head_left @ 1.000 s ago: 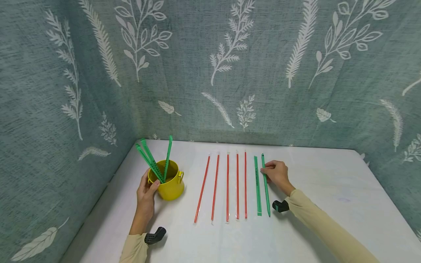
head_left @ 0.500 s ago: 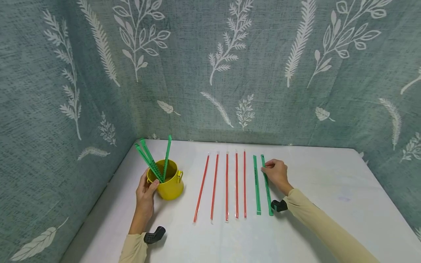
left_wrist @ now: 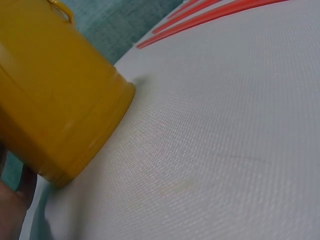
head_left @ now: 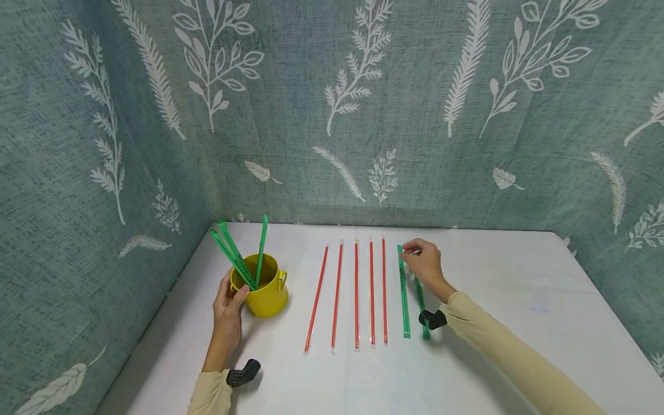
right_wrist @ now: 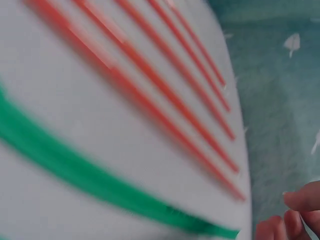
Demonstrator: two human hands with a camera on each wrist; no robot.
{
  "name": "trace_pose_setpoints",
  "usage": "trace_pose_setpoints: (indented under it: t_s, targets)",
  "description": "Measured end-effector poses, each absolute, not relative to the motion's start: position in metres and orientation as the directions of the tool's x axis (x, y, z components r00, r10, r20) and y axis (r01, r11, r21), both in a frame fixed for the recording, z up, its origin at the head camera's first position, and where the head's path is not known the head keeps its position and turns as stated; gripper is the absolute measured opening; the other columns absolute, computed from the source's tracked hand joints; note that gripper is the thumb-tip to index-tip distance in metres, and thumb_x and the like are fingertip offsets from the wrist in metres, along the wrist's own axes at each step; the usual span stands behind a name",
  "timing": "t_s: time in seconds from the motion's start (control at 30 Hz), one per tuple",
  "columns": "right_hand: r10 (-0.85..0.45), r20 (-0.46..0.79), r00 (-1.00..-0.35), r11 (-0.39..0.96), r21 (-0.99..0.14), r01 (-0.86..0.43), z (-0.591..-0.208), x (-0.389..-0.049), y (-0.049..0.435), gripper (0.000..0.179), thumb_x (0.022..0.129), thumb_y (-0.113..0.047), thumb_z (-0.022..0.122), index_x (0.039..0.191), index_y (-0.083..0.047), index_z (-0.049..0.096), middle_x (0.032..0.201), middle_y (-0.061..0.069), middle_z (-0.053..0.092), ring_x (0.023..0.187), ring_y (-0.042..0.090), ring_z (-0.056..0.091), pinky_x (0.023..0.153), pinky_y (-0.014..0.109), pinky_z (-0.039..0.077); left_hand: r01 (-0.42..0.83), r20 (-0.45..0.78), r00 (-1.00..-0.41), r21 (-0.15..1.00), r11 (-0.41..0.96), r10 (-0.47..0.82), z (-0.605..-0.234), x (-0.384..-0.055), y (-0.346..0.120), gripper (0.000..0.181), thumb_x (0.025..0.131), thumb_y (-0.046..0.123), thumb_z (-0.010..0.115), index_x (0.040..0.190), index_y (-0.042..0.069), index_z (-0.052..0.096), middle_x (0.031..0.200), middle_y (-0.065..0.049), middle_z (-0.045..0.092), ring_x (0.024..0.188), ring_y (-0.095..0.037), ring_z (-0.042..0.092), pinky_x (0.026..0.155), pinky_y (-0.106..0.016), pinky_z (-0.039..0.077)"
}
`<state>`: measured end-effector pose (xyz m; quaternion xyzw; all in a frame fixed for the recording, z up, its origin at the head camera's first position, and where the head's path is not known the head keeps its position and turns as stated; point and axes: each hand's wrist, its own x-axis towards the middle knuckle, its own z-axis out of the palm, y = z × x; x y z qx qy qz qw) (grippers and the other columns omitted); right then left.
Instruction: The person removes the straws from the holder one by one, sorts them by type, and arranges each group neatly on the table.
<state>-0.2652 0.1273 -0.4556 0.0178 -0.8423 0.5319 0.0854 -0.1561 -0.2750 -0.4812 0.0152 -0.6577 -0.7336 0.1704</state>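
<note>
At the left, my left hand [head_left: 227,316] grips a small yellow bucket [head_left: 268,301], thumb over its rim and fingers round its side. Several green wrapped straws [head_left: 262,249] lean in it. My right hand [head_left: 426,268] is over the far end of a green wrapped straw [head_left: 404,305] on the table, fingertips right at its edge. Thumb and fingers stand apart in the right wrist view, with nothing seen between them. Another green wrapped straw [head_left: 421,295] lies just right of it, its upper part hidden by the hand.
Several red straws [head_left: 356,294] in clear wrappers lie side by side on the white table [head_left: 384,383], between bucket and green straws. A patterned cloth [head_left: 290,190] hangs behind and at the left. Each wrist carries a black device [head_left: 244,373].
The right green straw was turned flat onto the table and let go. My right hand then moved left to the other green straw's far end. My left hand stays on the bucket.
</note>
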Motion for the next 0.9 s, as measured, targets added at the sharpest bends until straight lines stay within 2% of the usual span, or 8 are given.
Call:
trace_pose_setpoints:
  t_s: [0.27, 0.57, 0.9]
  targets:
    - [-0.014, 0.184, -0.983, 0.371, -0.912, -0.176, -0.433, -0.264, 0.099, 0.016, 0.086, -0.006, 0.067, 0.100, 0.001, 0.065, 0.092, 0.014, 0.063, 0.076, 0.031, 0.062, 0.058, 0.035, 0.055, 0.237, 0.211, -0.941, 0.969, -0.068, -0.264, -0.482, -0.157, -0.274, 0.055, 0.095, 0.007, 0.050, 0.147, 0.015, 0.033, 0.134, -0.002, 0.043, 0.119, -0.018, 0.041, 0.098, -0.018, 0.037]
    - [-0.033, 0.205, -0.978, 0.312, -0.928, -0.205, -0.421, -0.263, 0.074, 0.016, 0.084, -0.004, 0.068, 0.099, 0.001, 0.065, 0.093, 0.015, 0.064, 0.072, 0.022, 0.063, 0.061, 0.036, 0.055, 0.224, 0.201, -0.942, 0.973, -0.056, -0.269, -0.483, -0.158, -0.276, 0.055, 0.095, 0.009, 0.050, 0.147, 0.017, 0.033, 0.134, -0.002, 0.043, 0.119, -0.017, 0.041, 0.098, -0.018, 0.037]
    - [-0.078, 0.204, -0.976, 0.281, -0.935, -0.218, -0.412, -0.261, 0.049, 0.015, 0.085, -0.005, 0.068, 0.099, -0.001, 0.065, 0.096, 0.014, 0.064, 0.078, 0.026, 0.065, 0.063, 0.032, 0.056, 0.211, 0.187, -0.944, 0.975, -0.062, -0.272, -0.485, -0.157, -0.277, 0.056, 0.095, 0.009, 0.051, 0.147, 0.019, 0.032, 0.135, -0.001, 0.043, 0.120, -0.017, 0.041, 0.098, -0.017, 0.037]
